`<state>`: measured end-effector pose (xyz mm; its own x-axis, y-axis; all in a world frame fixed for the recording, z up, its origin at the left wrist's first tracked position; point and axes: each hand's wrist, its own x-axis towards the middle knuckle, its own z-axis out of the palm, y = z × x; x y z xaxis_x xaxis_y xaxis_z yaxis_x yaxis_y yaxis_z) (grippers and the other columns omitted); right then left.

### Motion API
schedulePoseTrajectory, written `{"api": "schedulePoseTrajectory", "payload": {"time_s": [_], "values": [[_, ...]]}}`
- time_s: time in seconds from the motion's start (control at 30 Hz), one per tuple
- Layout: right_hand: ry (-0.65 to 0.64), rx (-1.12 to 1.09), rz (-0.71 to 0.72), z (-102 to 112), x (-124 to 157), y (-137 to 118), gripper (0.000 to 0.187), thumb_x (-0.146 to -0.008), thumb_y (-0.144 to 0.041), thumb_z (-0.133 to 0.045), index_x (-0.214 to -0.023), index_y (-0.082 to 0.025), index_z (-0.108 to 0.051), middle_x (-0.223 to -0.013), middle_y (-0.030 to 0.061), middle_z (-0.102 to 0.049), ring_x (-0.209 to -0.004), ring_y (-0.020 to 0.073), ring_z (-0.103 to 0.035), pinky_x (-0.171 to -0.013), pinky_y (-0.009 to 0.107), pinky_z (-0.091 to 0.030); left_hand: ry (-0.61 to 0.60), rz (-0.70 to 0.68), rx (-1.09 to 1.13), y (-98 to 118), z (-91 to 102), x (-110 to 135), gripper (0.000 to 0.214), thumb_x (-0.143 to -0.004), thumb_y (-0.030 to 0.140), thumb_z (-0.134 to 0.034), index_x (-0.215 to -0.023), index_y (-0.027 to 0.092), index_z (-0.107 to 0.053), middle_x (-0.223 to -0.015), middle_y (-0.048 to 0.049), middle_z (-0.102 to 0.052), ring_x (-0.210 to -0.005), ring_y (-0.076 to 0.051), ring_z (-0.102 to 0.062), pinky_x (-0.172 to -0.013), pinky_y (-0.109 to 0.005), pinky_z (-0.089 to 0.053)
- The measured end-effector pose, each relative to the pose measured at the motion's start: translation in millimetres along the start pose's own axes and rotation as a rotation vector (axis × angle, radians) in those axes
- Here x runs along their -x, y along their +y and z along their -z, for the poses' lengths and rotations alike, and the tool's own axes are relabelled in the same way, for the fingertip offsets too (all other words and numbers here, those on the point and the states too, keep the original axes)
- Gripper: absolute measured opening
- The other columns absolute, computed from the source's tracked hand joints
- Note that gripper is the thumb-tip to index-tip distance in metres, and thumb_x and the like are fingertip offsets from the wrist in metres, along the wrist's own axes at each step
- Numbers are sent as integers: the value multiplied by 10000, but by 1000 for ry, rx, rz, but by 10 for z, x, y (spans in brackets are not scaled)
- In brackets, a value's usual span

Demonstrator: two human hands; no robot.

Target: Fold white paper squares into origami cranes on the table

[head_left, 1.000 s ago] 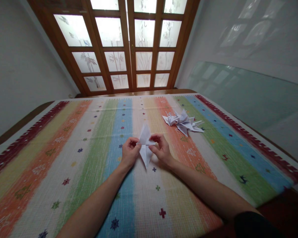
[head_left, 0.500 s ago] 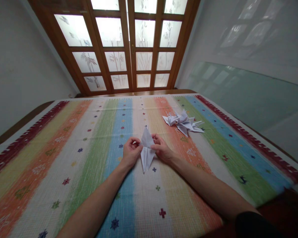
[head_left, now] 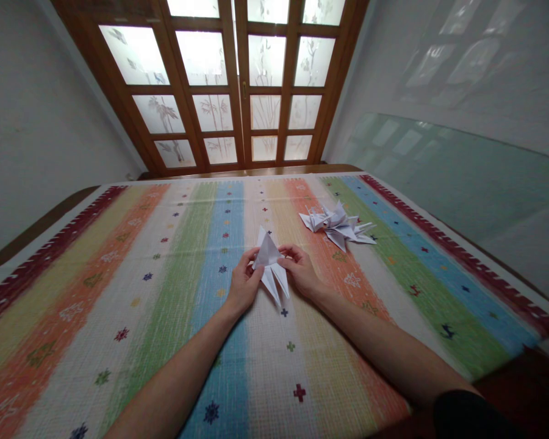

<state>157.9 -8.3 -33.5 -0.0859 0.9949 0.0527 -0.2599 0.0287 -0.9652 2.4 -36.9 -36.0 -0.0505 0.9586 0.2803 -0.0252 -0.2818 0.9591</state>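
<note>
A white folded paper piece [head_left: 269, 265] with a pointed top and two long points hanging down is held over the striped cloth [head_left: 132, 292]. My left hand [head_left: 243, 283] pinches its left side, fingers closed on the paper. My right hand [head_left: 301, 271] grips its right side with closed fingers. Both hands rest low on the cloth, near the middle of the table. The paper's upper point tilts slightly left.
A small heap of finished white folded paper figures [head_left: 337, 224] lies on the cloth beyond my right hand. A wooden-framed window [head_left: 238, 91] stands behind the table's far edge. A pale wall with a green lower band [head_left: 462, 177] runs along the right.
The paper has been turned between my hands: its top point now leans left and the two lower points have spread apart. My left fingers shifted up along the paper.
</note>
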Motion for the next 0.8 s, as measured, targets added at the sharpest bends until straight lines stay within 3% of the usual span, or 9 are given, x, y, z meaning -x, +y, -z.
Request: {"api": "schedulePoseTrajectory", "payload": {"time_s": [0.13, 0.27, 0.4, 0.57, 0.7, 0.8], "values": [[-27, -92, -93, -14, 2, -23, 172, -599, -329, -705, -716, -209, -665, -686, -19, -621, -636, 143, -541, -608, 272, -434, -17, -33, -69, 34, 57, -9, 188, -711, 176, -555, -746, 206, -738, -893, -32, -674, -841, -183, -617, -813, -317, -481], [-45, -52, -104, -17, 26, -38, 228, -636, -403, -710, -725, -199, -658, -657, -10, -613, -597, 136, -528, -561, 262, -420, -51, -26, -37, 82, 86, -4, 232, -737, 236, -520, -633, 187, -721, -820, -46, -656, -789, -191, -601, -771, -326, -476], [-58, 23, 13, -30, 48, -37, 328, -553, -255, -786, -835, -226, -621, -765, -20, -624, -655, 140, -567, -595, 260, -448, -3, 71, -6, 76, 30, 7, 102, -674, 255, -684, -734, 173, -671, -713, 0, -615, -639, -136, -561, -625, -258, -456], [-67, 58, 86, -28, 42, -30, 360, -600, -226, -754, -937, -232, -627, -897, 6, -641, -810, 166, -608, -727, 301, -484, 49, 103, 155, 44, -35, 7, 507, -590, 166, -745, -1072, 202, -595, -904, -7, -650, -775, -144, -634, -695, -255, -495], [-80, 136, 101, 10, 28, -1, 229, -635, -246, -741, -843, -215, -651, -801, -1, -638, -751, 165, -583, -697, 303, -461, -4, 60, 11, 46, -1, -5, 293, -641, 187, -732, -929, 181, -682, -843, -23, -649, -761, -151, -608, -717, -273, -490], [-76, 225, 174, 26, 35, 6, 99, -685, -281, -715, -719, -214, -649, -696, -8, -595, -685, 162, -542, -666, 302, -433, 59, -18, -189, 70, 36, -11, 143, -633, 205, -761, -768, 187, -719, -914, -48, -629, -811, -171, -589, -745, -296, -484]]}}
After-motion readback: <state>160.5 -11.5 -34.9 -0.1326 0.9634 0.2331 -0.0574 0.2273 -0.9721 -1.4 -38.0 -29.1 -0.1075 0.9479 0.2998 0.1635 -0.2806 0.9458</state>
